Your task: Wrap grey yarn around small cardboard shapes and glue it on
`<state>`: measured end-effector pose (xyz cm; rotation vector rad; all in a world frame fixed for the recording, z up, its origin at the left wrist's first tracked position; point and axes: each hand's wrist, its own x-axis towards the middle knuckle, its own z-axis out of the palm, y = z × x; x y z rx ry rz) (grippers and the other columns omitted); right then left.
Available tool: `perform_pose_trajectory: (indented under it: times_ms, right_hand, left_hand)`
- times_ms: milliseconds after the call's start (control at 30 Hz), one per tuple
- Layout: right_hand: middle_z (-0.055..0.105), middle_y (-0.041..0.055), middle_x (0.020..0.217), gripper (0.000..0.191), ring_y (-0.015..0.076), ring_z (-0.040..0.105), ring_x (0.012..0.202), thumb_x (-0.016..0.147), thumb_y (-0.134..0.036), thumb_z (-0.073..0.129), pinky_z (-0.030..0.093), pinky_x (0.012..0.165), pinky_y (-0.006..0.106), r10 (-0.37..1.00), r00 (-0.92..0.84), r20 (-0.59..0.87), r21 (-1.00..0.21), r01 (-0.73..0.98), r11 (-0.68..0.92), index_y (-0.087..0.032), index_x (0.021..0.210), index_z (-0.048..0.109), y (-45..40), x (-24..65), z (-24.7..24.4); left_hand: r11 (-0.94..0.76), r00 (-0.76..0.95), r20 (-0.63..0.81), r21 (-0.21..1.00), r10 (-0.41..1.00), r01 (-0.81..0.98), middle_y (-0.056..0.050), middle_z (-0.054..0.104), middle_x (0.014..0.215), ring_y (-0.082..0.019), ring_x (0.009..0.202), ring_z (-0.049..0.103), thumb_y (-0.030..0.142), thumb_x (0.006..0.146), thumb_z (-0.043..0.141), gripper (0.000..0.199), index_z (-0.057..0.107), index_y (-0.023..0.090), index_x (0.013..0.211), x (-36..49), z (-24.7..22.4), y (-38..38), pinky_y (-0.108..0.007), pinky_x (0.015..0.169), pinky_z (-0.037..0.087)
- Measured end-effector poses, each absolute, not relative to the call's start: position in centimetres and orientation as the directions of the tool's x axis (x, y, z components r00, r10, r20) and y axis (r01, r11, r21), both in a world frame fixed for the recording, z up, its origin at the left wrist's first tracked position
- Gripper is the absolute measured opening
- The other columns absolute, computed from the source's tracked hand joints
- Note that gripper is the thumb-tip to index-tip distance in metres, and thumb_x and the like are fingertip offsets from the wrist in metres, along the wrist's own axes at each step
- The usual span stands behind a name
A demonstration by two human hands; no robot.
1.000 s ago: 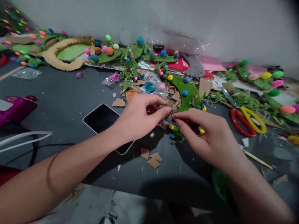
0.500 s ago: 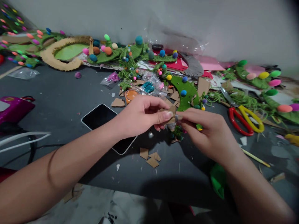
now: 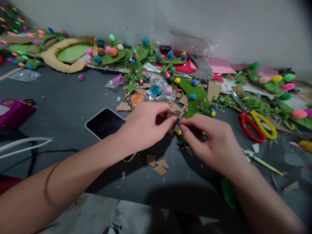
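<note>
Both hands work above the middle of the dark table [image 3: 60, 104], with their fingertips nearly meeting. The left hand [image 3: 147, 123] enters from the near left. Its thumb and index finger pinch a small brown piece [image 3: 173, 114]. The right hand [image 3: 213, 138] enters from the near right. Its thumb and index fingertips are pressed together on a bit of grey material [image 3: 179, 120] at the right end of the brown piece. The grey material appears to be wrapped yarn, but the fingers cover most of it.

A phone [image 3: 104, 123] with a dark screen and pale edge lies flat at the left, partly covered by the left hand and forearm. Loose cardboard scraps [image 3: 160, 170] lie on the near side of the hands. A green crescent [image 3: 198, 97] bearing blue balls is located just beyond the right hand. To its left are a clear packet with teal contents [image 3: 155, 91] and an orange item [image 3: 137, 98].

Scissors [image 3: 253, 114] with one red and one yellow handle lie at the right, blades pointing to the far side. A slender pale stick [image 3: 264, 162] lies nearer, beside the right forearm. A beige C-shaped piece [image 3: 52, 60] rests at the far left.
</note>
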<state>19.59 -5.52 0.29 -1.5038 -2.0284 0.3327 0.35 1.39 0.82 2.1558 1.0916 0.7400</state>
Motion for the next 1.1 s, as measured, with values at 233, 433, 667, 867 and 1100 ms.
perform_pose_trajectory:
  times_ms: [233, 433, 667, 867, 1100]
  right_hand:
    - [0.067, 0.002, 0.083, 0.012, 0.0123, 0.058, 0.072, 0.096, -0.014, 0.06, 0.044, 0.067, 0.025, 0.905, -0.246, 0.348, -0.557, 0.722, 0.411, -0.018, 0.092, 0.071, -5.3, 20.0, 0.2]
    - [0.074, 0.003, 0.095, 0.02, 0.0128, 0.067, 0.081, 0.095, -0.009, 0.059, 0.049, 0.074, 0.023, 0.896, -0.302, 0.326, -0.607, 0.659, 0.443, -0.021, 0.095, 0.075, -5.2, 20.5, 0.6]
    - [0.075, 0.0036, 0.086, 0.012, 0.0163, 0.068, 0.077, 0.092, -0.016, 0.065, 0.049, 0.069, 0.027, 0.909, -0.318, 0.268, -0.535, 0.736, 0.415, -0.021, 0.093, 0.076, -5.0, 20.9, 1.0]
    - [0.069, 0.0024, 0.079, 0.009, 0.0179, 0.062, 0.072, 0.089, -0.019, 0.064, 0.043, 0.063, 0.029, 0.964, -0.208, 0.166, -0.458, 0.849, 0.262, -0.021, 0.086, 0.072, -5.5, 20.2, 1.0]
    - [0.071, 0.002, 0.082, 0.01, 0.0151, 0.063, 0.07, 0.093, -0.02, 0.063, 0.046, 0.064, 0.028, 0.958, -0.133, 0.252, -0.578, 0.773, 0.26, -0.019, 0.095, 0.072, -5.7, 19.4, 1.0]
  left_hand:
    - [-0.262, 0.519, 0.081, 0.921, 0.851, 0.287, 0.0, 0.072, 0.074, -0.012, 0.063, 0.067, 0.026, 0.09, 0.068, 0.011, 0.073, 0.016, 0.092, 0.5, 1.1, 1.9, -0.023, 0.059, 0.054]
    - [-0.229, 0.638, 0.031, 0.946, 0.769, 0.23, 0.001, 0.068, 0.068, -0.01, 0.059, 0.064, 0.022, 0.09, 0.067, 0.008, 0.071, 0.017, 0.086, 0.1, 0.9, 2.4, -0.02, 0.056, 0.051]
    - [-0.426, 0.716, 0.001, 0.805, 0.698, 0.414, 0.0, 0.071, 0.069, -0.013, 0.058, 0.061, 0.03, 0.09, 0.065, 0.013, 0.075, 0.021, 0.089, -0.3, 0.6, 2.1, -0.023, 0.05, 0.041]
    - [-0.601, 0.708, 0.125, 0.641, 0.695, 0.477, -0.002, 0.073, 0.071, -0.014, 0.06, 0.06, 0.023, 0.088, 0.065, 0.013, 0.077, 0.018, 0.088, 0.2, 1.1, 1.4, -0.027, 0.055, 0.038]
    - [-0.653, 0.619, 0.301, 0.585, 0.725, 0.48, -0.003, 0.072, 0.078, -0.015, 0.07, 0.063, 0.023, 0.092, 0.063, 0.014, 0.074, 0.016, 0.09, 0.3, 0.7, 1.1, -0.028, 0.064, 0.044]
